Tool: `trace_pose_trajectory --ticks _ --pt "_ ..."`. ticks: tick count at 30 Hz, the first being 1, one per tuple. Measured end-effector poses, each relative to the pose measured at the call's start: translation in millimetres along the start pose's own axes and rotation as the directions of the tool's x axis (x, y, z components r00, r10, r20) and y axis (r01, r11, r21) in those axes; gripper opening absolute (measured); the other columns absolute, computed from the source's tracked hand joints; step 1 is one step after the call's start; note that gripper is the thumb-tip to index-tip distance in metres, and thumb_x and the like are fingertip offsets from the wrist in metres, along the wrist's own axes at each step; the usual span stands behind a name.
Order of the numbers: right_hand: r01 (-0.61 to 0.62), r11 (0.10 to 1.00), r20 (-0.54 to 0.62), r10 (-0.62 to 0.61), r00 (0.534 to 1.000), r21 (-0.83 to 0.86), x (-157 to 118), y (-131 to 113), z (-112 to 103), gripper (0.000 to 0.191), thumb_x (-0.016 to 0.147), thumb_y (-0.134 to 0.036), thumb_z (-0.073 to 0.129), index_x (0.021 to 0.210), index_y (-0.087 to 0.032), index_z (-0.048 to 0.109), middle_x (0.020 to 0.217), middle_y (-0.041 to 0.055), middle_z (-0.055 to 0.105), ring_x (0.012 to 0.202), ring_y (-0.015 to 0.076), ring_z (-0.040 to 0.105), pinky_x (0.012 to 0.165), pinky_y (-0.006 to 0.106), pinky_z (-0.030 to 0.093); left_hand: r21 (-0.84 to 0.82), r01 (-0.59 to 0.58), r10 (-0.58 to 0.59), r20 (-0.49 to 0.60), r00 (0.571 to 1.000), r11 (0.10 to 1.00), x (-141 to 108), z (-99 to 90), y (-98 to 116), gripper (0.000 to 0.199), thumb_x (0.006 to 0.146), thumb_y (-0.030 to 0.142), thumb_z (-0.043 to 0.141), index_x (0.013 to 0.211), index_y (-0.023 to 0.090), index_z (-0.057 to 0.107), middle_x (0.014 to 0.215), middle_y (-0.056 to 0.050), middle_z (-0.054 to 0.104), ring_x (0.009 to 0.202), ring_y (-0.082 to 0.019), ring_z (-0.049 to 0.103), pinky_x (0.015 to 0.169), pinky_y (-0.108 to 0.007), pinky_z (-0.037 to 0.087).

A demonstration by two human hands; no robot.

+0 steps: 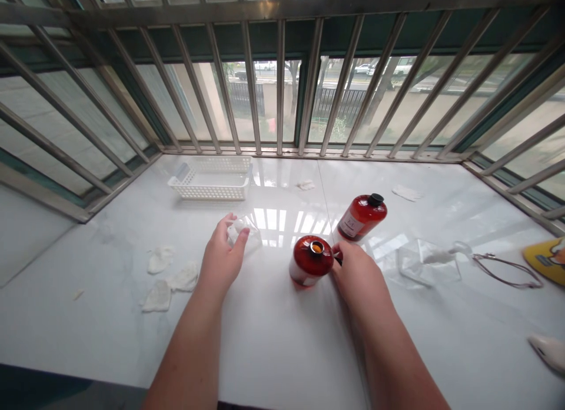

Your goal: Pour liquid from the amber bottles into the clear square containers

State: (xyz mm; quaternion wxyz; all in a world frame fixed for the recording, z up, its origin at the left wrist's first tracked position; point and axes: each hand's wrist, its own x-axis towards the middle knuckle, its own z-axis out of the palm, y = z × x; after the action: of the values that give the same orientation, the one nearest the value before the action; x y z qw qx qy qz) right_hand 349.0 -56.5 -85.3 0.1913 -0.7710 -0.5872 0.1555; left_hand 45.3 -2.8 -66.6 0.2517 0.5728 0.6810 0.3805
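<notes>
My left hand (221, 251) is closed around a small clear plastic piece (251, 233) with something white in it; I cannot make out its exact kind. Just left of my right hand (358, 273) stands an amber-red bottle (311, 262), upright, its neck uncovered and a pale label low on its side. The fingers of that hand are closed on a small black cap (339, 258), mostly hidden, close against the bottle's side. Behind it, a second red bottle (361, 217) with a black top and a pale label appears tilted to the right.
A white perforated basket (207, 190) stands at the back left. Crumpled white cloth-like pieces (170, 283) lie on the left, with others (304, 185) farther back. To the right are a clear plastic container (428, 263), a dark cord loop (507, 270) and a yellow object (547, 260). Metal bars (280, 86) line the window.
</notes>
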Motion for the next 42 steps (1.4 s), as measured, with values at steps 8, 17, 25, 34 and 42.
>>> trace_pose_trajectory --ticks 8,17,25,34,42 --pt "-0.037 0.999 -0.114 0.041 0.993 0.037 -8.4 -12.5 -6.7 0.028 0.108 -0.049 0.054 0.102 -0.025 0.067 0.109 0.0075 0.07 0.089 0.026 0.069 0.07 0.036 0.043 -0.226 0.04 -0.016 0.104 0.994 0.973 -1.3 7.3 5.2 0.045 0.094 0.058 0.078 0.129 0.03 0.078 0.133 -0.007 0.08 0.108 -0.029 0.074 0.092 -0.037 0.054" --pt "0.11 0.953 -0.351 -0.004 0.936 0.283 -16.9 -30.3 -16.5 0.038 0.108 -0.059 0.058 0.095 -0.025 0.069 0.097 0.0038 0.071 0.073 0.0213 0.064 0.07 0.038 0.047 -0.462 0.073 -0.003 0.149 0.989 0.884 -5.8 13.7 18.0 0.05 0.072 0.045 0.1 0.1 0.024 0.064 0.14 -0.01 0.077 0.123 -0.031 0.072 0.108 -0.045 0.053" --pt "0.342 0.669 -0.343 -0.138 0.929 0.659 -26.4 -40.8 -18.9 0.046 0.109 -0.069 0.056 0.13 -0.03 0.068 0.135 0.0099 0.073 0.123 0.0302 0.071 0.106 0.049 0.059 -0.323 0.031 0.053 0.249 0.967 0.946 -6.4 13.3 12.6 0.051 0.072 0.043 0.101 0.107 0.028 0.067 0.15 -0.006 0.072 0.132 -0.034 0.07 0.11 -0.048 0.053" --pt "0.35 0.691 -0.143 -0.34 0.929 0.632 -29.7 -45.8 -14.8 0.072 0.089 -0.053 0.091 0.15 -0.037 0.056 0.158 0.0088 0.064 0.141 0.0336 0.066 0.117 0.052 0.058 -0.383 -0.009 0.114 0.252 0.961 0.924 -7.8 17.7 11.4 0.056 0.077 0.037 0.099 0.12 0.029 0.064 0.155 -0.01 0.068 0.146 -0.034 0.063 0.124 -0.052 0.044" --pt "0.331 0.721 -0.131 -0.32 0.938 0.608 -31.7 -50.0 -17.0 0.068 0.087 -0.051 0.091 0.145 -0.035 0.059 0.148 0.0078 0.07 0.132 0.0307 0.071 0.112 0.047 0.06 -0.378 -0.012 0.109 0.238 0.965 0.926 -10.2 17.6 15.2 0.061 0.078 0.036 0.098 0.128 0.03 0.062 0.155 -0.01 0.068 0.147 -0.034 0.062 0.122 -0.05 0.045"
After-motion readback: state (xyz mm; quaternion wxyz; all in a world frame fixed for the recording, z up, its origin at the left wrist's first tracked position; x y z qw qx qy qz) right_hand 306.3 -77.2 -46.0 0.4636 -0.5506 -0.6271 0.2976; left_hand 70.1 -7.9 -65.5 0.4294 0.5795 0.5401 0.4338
